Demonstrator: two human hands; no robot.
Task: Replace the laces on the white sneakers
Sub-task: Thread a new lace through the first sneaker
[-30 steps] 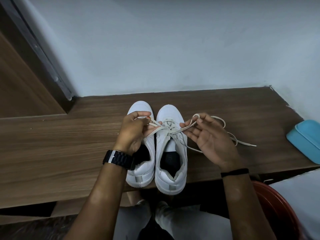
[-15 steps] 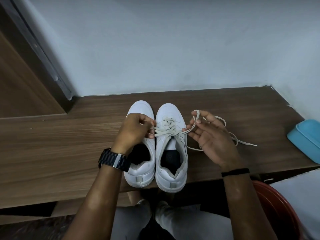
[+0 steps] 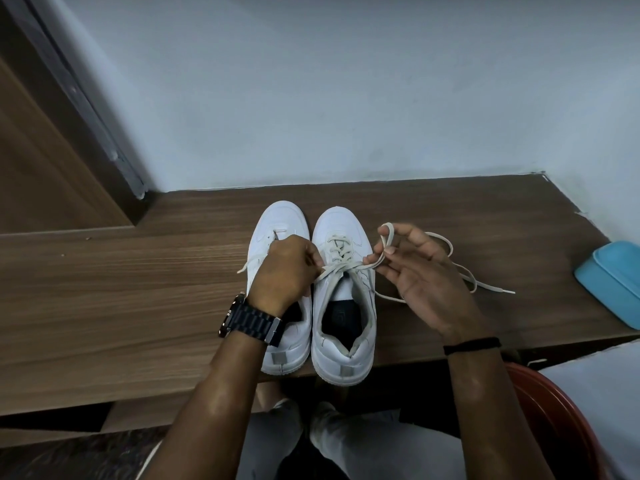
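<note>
Two white sneakers stand side by side on a wooden shelf, toes toward the wall. The right sneaker has an off-white lace threaded through its front eyelets. The left sneaker is partly hidden under my left hand, which grips the lace's left end above it; the tip sticks out to the left. My right hand pinches the lace's right strand, looped over the index finger. The rest of that strand trails across the shelf to the right.
A light blue box lies at the shelf's right end. A red plastic chair shows at the lower right. The wall rises just behind the sneakers. A wooden door panel stands at the left. My knees sit below the shelf edge.
My left hand has turned over and slid left over the left sneaker, drawing the lace end out. My right hand has lifted its loop a little higher and to the right.
</note>
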